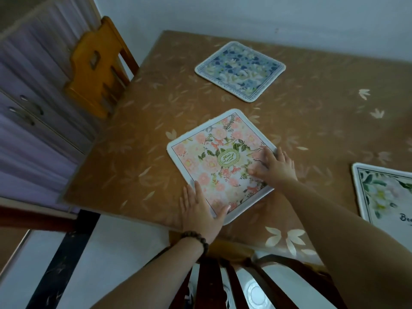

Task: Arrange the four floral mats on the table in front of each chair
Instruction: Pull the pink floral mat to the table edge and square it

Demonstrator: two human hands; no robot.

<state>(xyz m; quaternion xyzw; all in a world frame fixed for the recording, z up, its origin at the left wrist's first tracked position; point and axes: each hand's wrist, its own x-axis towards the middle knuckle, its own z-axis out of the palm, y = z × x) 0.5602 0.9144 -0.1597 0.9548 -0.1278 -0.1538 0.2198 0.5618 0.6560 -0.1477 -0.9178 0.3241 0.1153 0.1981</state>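
Both hands press flat, fingers spread, holding nothing: left hand (201, 210) on the pink mat's (219, 166) near corner, right hand (275, 167) on its side, likely squaring it on the table (312, 121) before the near chair (234, 279).

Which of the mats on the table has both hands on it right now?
The pink floral mat, nearest the table's front edge. The left hand and right hand press it; the blue mat and white mat lie untouched.

Dim, soft light; motion blur, edge distortion.
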